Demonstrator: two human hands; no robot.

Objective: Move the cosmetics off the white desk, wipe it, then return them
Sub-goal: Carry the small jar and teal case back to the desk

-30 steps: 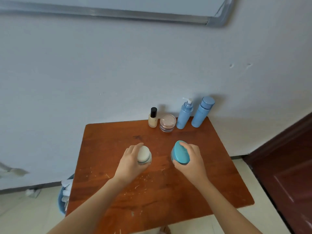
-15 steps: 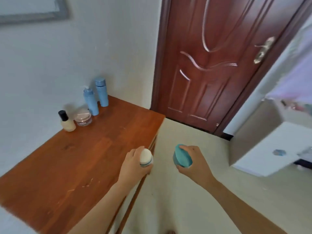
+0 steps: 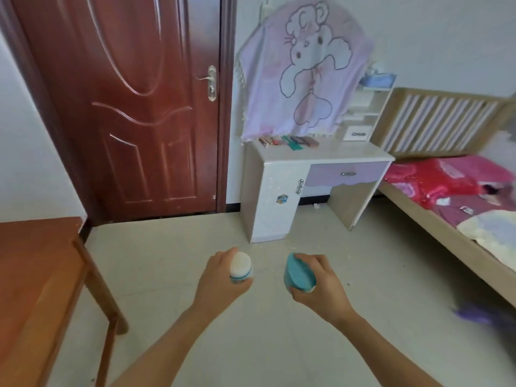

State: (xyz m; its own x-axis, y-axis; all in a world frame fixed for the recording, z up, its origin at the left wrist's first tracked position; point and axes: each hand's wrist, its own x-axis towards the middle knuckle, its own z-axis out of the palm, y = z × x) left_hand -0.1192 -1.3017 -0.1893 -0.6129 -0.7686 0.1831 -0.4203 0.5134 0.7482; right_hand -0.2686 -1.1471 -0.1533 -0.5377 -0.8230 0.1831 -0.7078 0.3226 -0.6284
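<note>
My left hand [image 3: 216,277] grips a small white jar [image 3: 240,268] with a blue band. My right hand [image 3: 321,286] holds a jar with a teal lid [image 3: 298,276], tilted on its side. Both hands are over the bare floor, between the brown table and the white desk [image 3: 329,155]. The white desk stands across the room by the door, with a purple drawer. A row of small cosmetics [image 3: 289,141] lies at the back left of its top, under a hanging pink cloth [image 3: 304,68].
The brown wooden table [image 3: 36,280] fills the lower left. A dark red door [image 3: 125,107] is shut behind it. A bed [image 3: 452,205] with red and pink bedding runs along the right. White shelves [image 3: 368,107] stand on the desk's right.
The view has swung right, away from the brown table and towards the white desk and bed. Both hands still carry their jars, now over the floor.
</note>
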